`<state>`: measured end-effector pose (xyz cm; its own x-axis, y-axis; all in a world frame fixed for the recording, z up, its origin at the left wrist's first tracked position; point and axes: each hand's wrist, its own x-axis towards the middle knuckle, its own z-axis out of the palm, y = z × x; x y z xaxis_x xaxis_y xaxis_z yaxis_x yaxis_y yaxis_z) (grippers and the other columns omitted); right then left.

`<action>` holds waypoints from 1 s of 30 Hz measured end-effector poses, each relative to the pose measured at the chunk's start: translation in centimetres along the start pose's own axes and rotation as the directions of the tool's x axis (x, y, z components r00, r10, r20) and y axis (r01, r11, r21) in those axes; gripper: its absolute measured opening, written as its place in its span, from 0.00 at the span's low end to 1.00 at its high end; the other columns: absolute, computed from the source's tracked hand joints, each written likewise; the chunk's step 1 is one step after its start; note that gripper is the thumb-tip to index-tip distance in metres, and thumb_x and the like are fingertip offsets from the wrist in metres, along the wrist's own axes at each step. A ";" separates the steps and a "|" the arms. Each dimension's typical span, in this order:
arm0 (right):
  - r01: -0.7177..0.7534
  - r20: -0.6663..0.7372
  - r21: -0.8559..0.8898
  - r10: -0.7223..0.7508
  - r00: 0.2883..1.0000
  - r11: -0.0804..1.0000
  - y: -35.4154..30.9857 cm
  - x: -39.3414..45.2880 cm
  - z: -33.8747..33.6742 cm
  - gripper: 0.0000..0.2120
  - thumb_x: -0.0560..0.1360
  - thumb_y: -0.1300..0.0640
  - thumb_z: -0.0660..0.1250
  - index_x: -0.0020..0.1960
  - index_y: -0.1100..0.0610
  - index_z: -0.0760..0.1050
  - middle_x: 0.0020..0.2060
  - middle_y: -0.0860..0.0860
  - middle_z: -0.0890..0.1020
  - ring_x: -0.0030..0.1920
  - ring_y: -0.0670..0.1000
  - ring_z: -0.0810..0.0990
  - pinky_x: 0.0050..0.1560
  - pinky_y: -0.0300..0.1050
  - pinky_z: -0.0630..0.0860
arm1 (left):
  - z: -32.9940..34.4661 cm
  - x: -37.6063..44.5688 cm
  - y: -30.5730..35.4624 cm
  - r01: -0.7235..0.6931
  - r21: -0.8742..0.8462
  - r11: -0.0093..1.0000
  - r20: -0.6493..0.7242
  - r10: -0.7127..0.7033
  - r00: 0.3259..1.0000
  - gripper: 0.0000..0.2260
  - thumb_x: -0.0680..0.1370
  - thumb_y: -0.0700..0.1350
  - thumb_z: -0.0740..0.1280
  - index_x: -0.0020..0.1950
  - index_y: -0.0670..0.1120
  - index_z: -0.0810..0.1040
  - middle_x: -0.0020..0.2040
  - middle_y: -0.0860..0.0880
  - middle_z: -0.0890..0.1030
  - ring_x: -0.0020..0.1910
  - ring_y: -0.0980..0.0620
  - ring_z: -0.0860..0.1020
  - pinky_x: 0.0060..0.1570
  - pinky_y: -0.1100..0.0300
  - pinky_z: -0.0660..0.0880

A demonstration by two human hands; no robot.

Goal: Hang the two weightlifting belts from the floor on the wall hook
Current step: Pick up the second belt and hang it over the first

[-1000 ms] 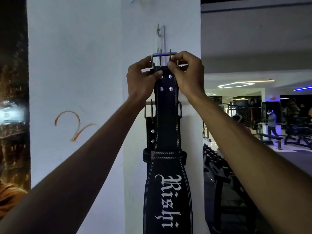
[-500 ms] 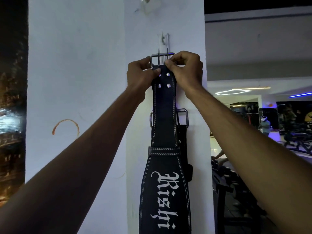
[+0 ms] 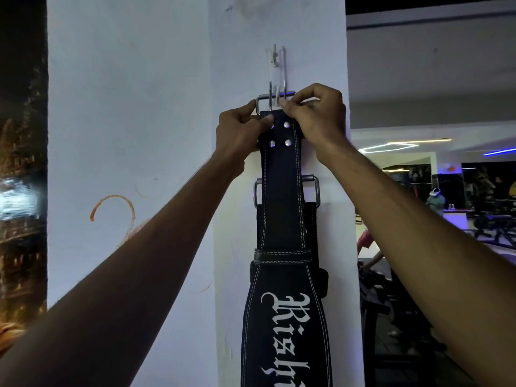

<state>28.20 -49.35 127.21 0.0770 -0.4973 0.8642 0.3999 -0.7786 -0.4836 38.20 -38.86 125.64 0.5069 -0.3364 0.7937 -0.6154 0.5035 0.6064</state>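
A black weightlifting belt [image 3: 282,213] with white lettering hangs down the white pillar. My left hand [image 3: 240,129] and my right hand [image 3: 315,115] both pinch its top end at the steel buckle [image 3: 264,97]. The buckle sits over the lower prong of a white wall hook [image 3: 275,58], and its pins stick up. Behind it hangs a second black belt [image 3: 311,227], its buckle [image 3: 315,189] showing at both sides of the front belt. What the second belt hangs from is hidden.
The white pillar [image 3: 279,23] stands beside a white wall [image 3: 125,107] with an orange scribble. To the right a dim gym opens up with dumbbell racks [image 3: 391,317], machines and a distant person [image 3: 435,199].
My hands have lowered the front belt's buckle slightly on the wall, down onto the hook's lower prong. The camera has tilted, so the hook shows higher above my hands.
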 end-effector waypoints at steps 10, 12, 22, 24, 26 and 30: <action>-0.058 0.009 0.070 0.057 0.998 0.996 0.2 -0.6 0.0 0.20 0.63 0.38 0.73 0.50 0.45 0.73 0.40 0.50 0.86 0.44 0.51 0.85 0.53 0.57 0.82 | 0.6 -0.8 0.5 -0.016 0.008 1.000 -0.055 0.016 0.998 0.13 0.77 0.52 0.73 0.47 0.42 0.87 0.39 0.48 0.85 0.37 0.53 0.83 0.36 0.61 0.80; -0.072 0.002 0.072 0.072 0.997 0.995 0.0 -0.3 0.0 0.23 0.62 0.36 0.73 0.52 0.46 0.75 0.40 0.49 0.86 0.44 0.50 0.85 0.52 0.56 0.83 | 0.8 -0.5 0.8 0.008 0.003 1.000 -0.080 -0.007 0.997 0.15 0.76 0.54 0.74 0.45 0.41 0.86 0.38 0.47 0.84 0.38 0.52 0.83 0.36 0.61 0.80; -0.139 -0.022 -0.005 0.138 0.990 0.990 -0.9 0.3 0.2 0.16 0.63 0.43 0.73 0.47 0.47 0.76 0.44 0.47 0.84 0.45 0.51 0.84 0.51 0.53 0.83 | 1.5 0.4 1.1 0.089 -0.001 0.996 -0.187 -0.088 0.978 0.12 0.72 0.52 0.75 0.33 0.48 0.78 0.37 0.48 0.84 0.38 0.49 0.84 0.36 0.59 0.80; -0.130 -0.033 -0.005 0.130 0.991 0.991 -0.9 0.2 0.2 0.15 0.64 0.45 0.73 0.48 0.48 0.77 0.44 0.47 0.84 0.45 0.51 0.84 0.52 0.52 0.82 | 1.6 0.4 1.2 0.091 0.006 0.996 -0.203 -0.088 0.975 0.11 0.71 0.52 0.74 0.33 0.48 0.78 0.36 0.48 0.83 0.37 0.49 0.83 0.38 0.57 0.81; -0.102 -0.036 0.013 0.103 0.994 0.995 -0.7 0.0 0.2 0.13 0.65 0.46 0.73 0.48 0.48 0.78 0.41 0.47 0.85 0.45 0.50 0.84 0.53 0.52 0.82 | 1.7 0.0 1.2 0.072 0.006 0.997 -0.191 -0.070 0.979 0.08 0.72 0.51 0.73 0.37 0.48 0.82 0.36 0.50 0.83 0.35 0.51 0.82 0.38 0.56 0.82; -0.015 0.014 0.105 0.014 1.000 0.994 1.0 -1.9 -0.8 0.16 0.69 0.47 0.74 0.54 0.49 0.78 0.44 0.46 0.85 0.48 0.46 0.84 0.56 0.53 0.81 | 1.0 -1.9 0.4 0.066 -0.082 0.994 -0.085 -0.073 0.994 0.14 0.79 0.49 0.70 0.62 0.45 0.81 0.42 0.52 0.83 0.29 0.61 0.81 0.32 0.66 0.79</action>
<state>27.72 -49.51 124.98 0.0954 -0.5026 0.8593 0.4923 -0.7264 -0.4795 36.41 -38.79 124.40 0.5998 -0.3037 0.7403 -0.5287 0.5441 0.6515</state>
